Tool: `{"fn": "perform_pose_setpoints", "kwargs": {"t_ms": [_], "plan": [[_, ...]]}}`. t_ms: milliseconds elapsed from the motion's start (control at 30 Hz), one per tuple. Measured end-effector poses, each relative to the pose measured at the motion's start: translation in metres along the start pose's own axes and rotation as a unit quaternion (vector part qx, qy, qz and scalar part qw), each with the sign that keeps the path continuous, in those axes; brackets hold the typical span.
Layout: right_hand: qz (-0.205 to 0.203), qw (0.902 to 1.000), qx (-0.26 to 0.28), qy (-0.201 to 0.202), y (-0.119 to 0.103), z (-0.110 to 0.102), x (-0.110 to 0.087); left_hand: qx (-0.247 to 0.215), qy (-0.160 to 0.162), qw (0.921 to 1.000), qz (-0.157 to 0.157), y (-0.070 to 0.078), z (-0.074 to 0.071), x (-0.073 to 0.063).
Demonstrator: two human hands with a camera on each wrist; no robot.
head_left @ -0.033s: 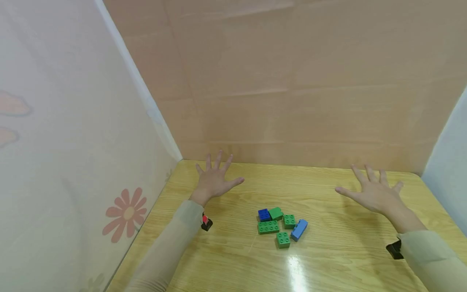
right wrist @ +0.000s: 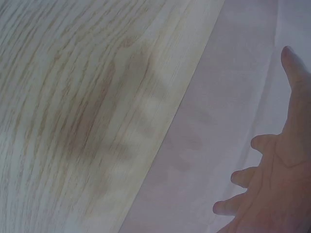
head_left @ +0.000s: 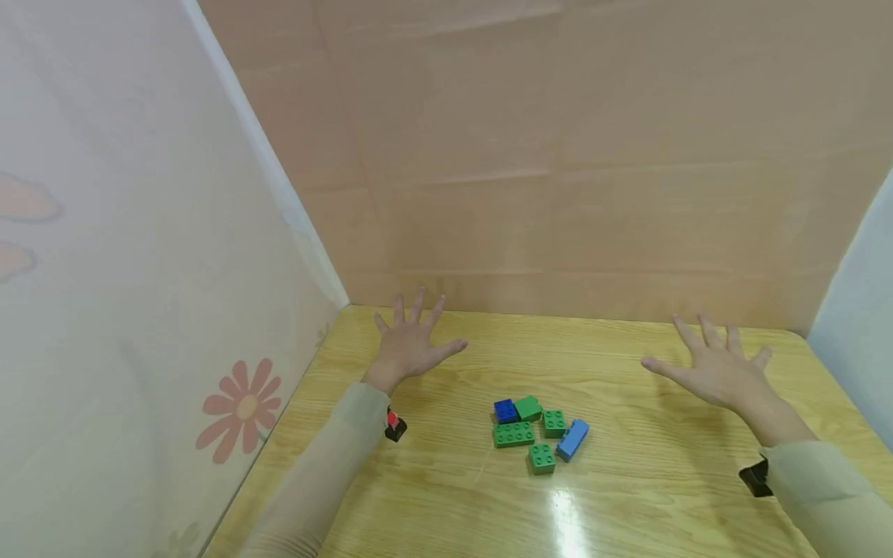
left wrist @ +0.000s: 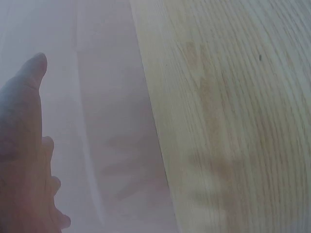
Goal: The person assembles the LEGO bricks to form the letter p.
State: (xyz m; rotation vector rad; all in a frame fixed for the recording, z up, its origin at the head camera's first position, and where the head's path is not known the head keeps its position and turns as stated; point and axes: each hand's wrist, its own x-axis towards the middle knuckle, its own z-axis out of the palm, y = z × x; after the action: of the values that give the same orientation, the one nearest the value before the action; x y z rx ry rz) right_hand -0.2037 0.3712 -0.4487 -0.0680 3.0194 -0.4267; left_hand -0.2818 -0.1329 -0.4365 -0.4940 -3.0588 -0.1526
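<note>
My left hand (head_left: 408, 348) is held out over the table's far left part, fingers straight and spread, holding nothing. On the far right my right hand (head_left: 723, 373) is spread the same way, likewise holding nothing. Between and nearer than the hands lies a loose group of building bricks: a dark blue brick (head_left: 505, 411), a green brick (head_left: 528, 408) tipped beside it, a long green brick (head_left: 513, 434), two square green bricks, one at the right (head_left: 554, 423) and one in front (head_left: 541, 459), and a light blue brick (head_left: 573, 440) on its side.
The wooden table (head_left: 418, 496) ends at a brown covered wall (head_left: 558, 170) behind. A pale curtain with a flower print (head_left: 246, 407) stands along the left edge, and a white panel (head_left: 854, 310) on the right. Both wrists wear a black device (head_left: 395, 426).
</note>
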Motion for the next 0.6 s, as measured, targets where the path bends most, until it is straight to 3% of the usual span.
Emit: {"fn": "perform_pose_setpoints", "kwargs": {"t_ms": [333,600], "plan": [[-0.023,0.999,0.004,0.037,0.0,0.002,0.002,-0.012,0.018,0.9995,0.024,0.001,0.003,0.0],[-0.061,0.9949,0.024,0.076,-0.011,0.004,-0.001,-0.07,0.049,0.9953,0.045,0.004,0.003,-0.011]]}}
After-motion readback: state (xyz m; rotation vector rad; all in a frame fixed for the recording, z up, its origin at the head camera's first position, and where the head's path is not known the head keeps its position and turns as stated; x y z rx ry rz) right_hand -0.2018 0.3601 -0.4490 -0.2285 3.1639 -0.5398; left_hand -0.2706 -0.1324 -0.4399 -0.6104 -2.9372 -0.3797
